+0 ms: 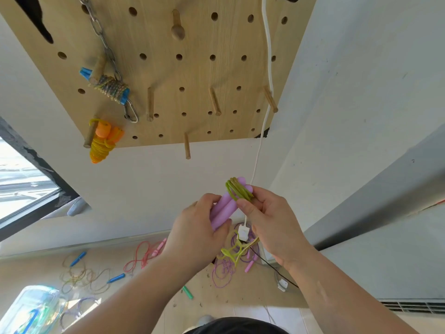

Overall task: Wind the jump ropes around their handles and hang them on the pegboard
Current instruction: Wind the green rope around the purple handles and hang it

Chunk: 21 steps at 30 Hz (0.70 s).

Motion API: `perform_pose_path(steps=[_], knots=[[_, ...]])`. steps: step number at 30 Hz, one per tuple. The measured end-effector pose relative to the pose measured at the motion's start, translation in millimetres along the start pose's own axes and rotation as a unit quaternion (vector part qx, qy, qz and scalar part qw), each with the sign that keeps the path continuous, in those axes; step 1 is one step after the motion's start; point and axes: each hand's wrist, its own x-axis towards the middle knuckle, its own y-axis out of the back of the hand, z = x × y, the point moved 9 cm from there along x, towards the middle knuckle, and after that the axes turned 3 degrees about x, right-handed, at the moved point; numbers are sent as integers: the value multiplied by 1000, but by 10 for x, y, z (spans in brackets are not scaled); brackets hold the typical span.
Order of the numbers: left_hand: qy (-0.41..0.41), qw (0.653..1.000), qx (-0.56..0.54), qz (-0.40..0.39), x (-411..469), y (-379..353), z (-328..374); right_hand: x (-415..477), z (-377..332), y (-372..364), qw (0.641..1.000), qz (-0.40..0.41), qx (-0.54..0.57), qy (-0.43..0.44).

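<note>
A single head-worn wide-angle view looks forward and down, close over the left hand [197, 227] and right hand [267, 220], facing the pale wooden pegboard [197, 73].

I count one pegboard [197, 73] with seven wooden pegs [215, 101]. Two wound jump ropes hang on it: one blue-handled rope [110, 89], one orange rope [103, 141]. Also one metal chain [101, 34], one carabiner [131, 114], one white cable [267, 44]. Two hands in view, left hand [195, 235] and right hand [272, 222], holding between them two purple handles [225, 208] and one green cord [238, 191]. Floor [156, 285]: two loose blue handles [116, 277], one green handle [187, 292], one pink rope [159, 248]. Purple tangle [222, 271]: number not determinable.
</note>
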Motion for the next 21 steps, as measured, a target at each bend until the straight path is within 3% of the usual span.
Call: perform_pose_path(steps=[4, 8, 15, 21], knots=[[76, 988, -123, -58, 43, -22, -93, -16, -71, 12, 997, -48, -55, 21], [133, 932, -307, -139, 7, -133, -94, -18, 22, 46, 996, -77, -52, -2], [155, 780, -535, -285, -178, -375, 83, -34, -137, 84, 988, -137, -72, 21], [163, 638, -629, -414, -389, -490, 286, -80, -108, 4, 984, -170, -46, 13]])
